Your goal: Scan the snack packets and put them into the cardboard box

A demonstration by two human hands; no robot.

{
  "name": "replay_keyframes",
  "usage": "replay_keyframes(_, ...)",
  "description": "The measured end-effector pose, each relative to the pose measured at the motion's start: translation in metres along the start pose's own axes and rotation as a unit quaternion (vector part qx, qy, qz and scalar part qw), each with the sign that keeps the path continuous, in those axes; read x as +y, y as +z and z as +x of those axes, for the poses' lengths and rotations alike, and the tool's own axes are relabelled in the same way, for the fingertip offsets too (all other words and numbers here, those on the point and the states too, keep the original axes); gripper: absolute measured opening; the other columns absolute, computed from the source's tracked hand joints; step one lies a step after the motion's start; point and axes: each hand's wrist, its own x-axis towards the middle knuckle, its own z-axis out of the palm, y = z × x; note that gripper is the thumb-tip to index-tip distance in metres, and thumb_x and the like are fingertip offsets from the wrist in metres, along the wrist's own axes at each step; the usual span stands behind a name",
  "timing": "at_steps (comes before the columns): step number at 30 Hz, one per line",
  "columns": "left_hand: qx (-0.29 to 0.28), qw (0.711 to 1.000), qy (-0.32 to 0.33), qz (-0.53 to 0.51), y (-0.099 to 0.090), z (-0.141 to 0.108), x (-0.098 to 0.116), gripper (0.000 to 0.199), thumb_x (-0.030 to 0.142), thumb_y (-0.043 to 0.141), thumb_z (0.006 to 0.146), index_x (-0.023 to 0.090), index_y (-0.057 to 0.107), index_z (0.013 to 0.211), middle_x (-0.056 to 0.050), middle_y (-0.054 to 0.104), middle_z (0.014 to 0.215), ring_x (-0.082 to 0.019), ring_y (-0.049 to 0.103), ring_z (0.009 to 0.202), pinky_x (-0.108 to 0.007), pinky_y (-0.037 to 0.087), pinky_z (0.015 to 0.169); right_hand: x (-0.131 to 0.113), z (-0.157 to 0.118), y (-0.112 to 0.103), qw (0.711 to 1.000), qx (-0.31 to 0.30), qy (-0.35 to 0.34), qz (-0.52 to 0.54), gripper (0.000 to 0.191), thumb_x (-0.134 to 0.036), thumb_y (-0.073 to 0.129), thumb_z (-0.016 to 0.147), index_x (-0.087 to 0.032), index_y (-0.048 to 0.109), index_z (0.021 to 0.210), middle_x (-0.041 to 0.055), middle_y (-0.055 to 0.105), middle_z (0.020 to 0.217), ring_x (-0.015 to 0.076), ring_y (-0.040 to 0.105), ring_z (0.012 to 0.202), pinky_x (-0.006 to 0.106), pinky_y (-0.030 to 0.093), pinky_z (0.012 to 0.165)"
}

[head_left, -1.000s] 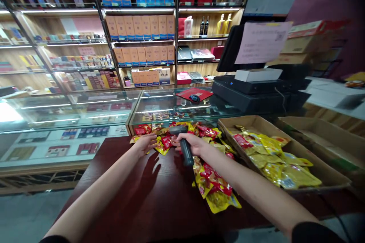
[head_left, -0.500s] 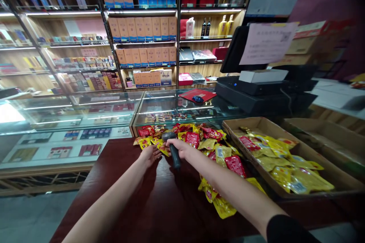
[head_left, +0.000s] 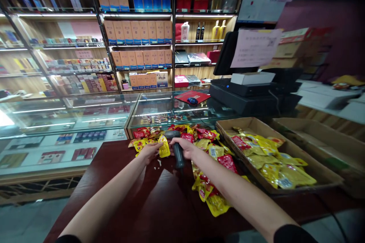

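L fingers pinch a small yellow packet [head_left: 164, 147] by its L edge, thumb + fingertips together; rest of the L hand [head_left: 149, 152] is partly hidden, so can't tell how each finger bends. Packet is held up just L of the scanner [head_left: 178, 155], nr its head. R hand [head_left: 184, 148] is wrapped round the scanner's grip, handle pointing down twd the person, head up top turned L; can't tell if a finger's on the trigger.

Next out: red + yellow packets [head_left: 139, 145] in a loose heap behind the scanner, running off to its L; more packets [head_left: 218, 205] spill down to its R, partly under the R forearm. Dark red-brown table [head_left: 154, 209] is below the scanner. Open cardbd box [head_left: 251, 123] w/ mostly yellow packets sits R of scanner; 2nd box [head_left: 308, 136] is farther R.

Beyond scanner: glass counter [head_left: 154, 102] w/ mouse [head_left: 192, 100] on a red mat [head_left: 203, 97]. Monitor [head_left: 224, 55] w/ paper sheet [head_left: 255, 47] is up & R of it. Lit shelves w/ tan boxes [head_left: 137, 32] + bottles [head_left: 218, 30] are well behind.
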Motion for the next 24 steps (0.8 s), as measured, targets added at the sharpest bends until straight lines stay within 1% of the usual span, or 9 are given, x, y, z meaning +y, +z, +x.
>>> replay_keyframes(2,-0.022,1.000,0.004,0.018,0.002,0.000,0.002,0.040,0.034,0.081,0.061,0.013,0.067,0.092,-0.006,0.068,0.080,-0.011,0.061,0.062,-0.019,0.045,0.053,-0.003,-0.010,-0.006,1.000,-0.005,-0.007,0.020,0.008,-0.010,0.048,0.069,-0.015,0.052,0.068,0.0020,0.059,0.055,0.0127,0.059,0.052,0.025,0.052,0.061)
replay_keyframes(4,-0.053,0.999,-0.006,0.000,0.006,-0.002,0.004,0.040,0.031,0.082,0.058,0.016,0.066,0.091,-0.006,0.069,0.089,-0.013,0.064,0.073,-0.020,0.048,0.061,-0.004,-0.017,-0.012,1.000,-0.005,-0.003,0.029,0.007,-0.009,0.048,0.068,-0.015,0.052,0.069,0.0028,0.061,0.059,0.0135,0.061,0.056,0.025,0.053,0.064)
replay_keyframes(6,-0.091,0.995,-0.016,-0.027,0.013,-0.004,0.006,0.040,0.027,0.084,0.055,0.016,0.063,0.087,-0.007,0.070,0.091,-0.015,0.066,0.076,-0.024,0.051,0.067,-0.004,-0.022,-0.018,1.000,0.004,0.004,0.029,0.006,-0.010,0.049,0.068,-0.015,0.052,0.069,0.0038,0.062,0.061,0.0142,0.063,0.059,0.026,0.053,0.066)
replay_keyframes(8,-0.108,0.993,-0.011,-0.038,0.020,-0.005,0.005,0.042,0.023,0.086,0.051,0.015,0.059,0.083,-0.007,0.070,0.087,-0.017,0.067,0.075,-0.028,0.052,0.070,-0.002,-0.024,-0.024,0.999,0.008,0.004,0.032,0.006,-0.010,0.049,0.068,-0.015,0.052,0.068,0.0046,0.062,0.061,0.0147,0.064,0.061,0.026,0.054,0.067)
replay_keyframes(11,-0.086,0.996,0.013,-0.013,0.028,-0.001,0.002,0.049,0.024,0.088,0.047,0.015,0.056,0.083,-0.007,0.069,0.082,-0.019,0.067,0.072,-0.032,0.053,0.068,0.001,-0.025,-0.032,0.999,-0.012,-0.006,0.044,0.006,-0.010,0.048,0.067,-0.015,0.052,0.068,0.0046,0.063,0.062,0.0154,0.065,0.065,0.027,0.054,0.070)
replay_keyframes(14,-0.053,0.998,0.037,0.008,0.031,0.004,0.000,0.056,0.025,0.089,0.042,0.015,0.055,0.085,-0.006,0.069,0.080,-0.020,0.068,0.071,-0.033,0.054,0.066,0.004,-0.027,-0.036,0.998,-0.024,-0.018,0.052,0.011,-0.008,0.048,0.065,-0.015,0.054,0.070,0.0039,0.063,0.064,0.0154,0.066,0.068,0.027,0.053,0.072)
replay_keyframes(17,-0.049,0.998,0.049,0.009,0.032,0.006,0.000,0.059,0.025,0.090,0.038,0.014,0.060,0.088,-0.008,0.070,0.085,-0.021,0.068,0.074,-0.032,0.054,0.066,0.005,-0.031,-0.036,0.999,0.016,-0.036,0.036,0.014,-0.007,0.048,0.064,-0.015,0.056,0.072,0.0034,0.063,0.064,0.0145,0.065,0.066,0.027,0.054,0.071)
replay_keyframes(20,-0.041,0.998,0.050,0.013,0.033,0.004,0.003,0.054,0.023,0.090,0.038,0.012,0.066,0.086,-0.010,0.071,0.085,-0.022,0.068,0.073,-0.031,0.054,0.065,0.007,-0.039,-0.032,0.995,0.065,-0.078,0.007,0.014,-0.005,0.048,0.065,-0.014,0.056,0.073,0.0030,0.063,0.067,0.0125,0.064,0.063,0.024,0.054,0.066)
replay_keyframes(24,-0.019,0.997,0.068,0.029,0.039,0.001,0.005,0.049,0.023,0.089,0.041,0.014,0.068,0.085,-0.008,0.071,0.081,-0.019,0.067,0.066,-0.027,0.051,0.058,0.016,-0.052,-0.019,0.991,0.067,-0.111,-0.029,0.013,-0.007,0.052,0.067,-0.014,0.056,0.078,0.0049,0.065,0.073,0.0133,0.064,0.059,0.026,0.054,0.058)
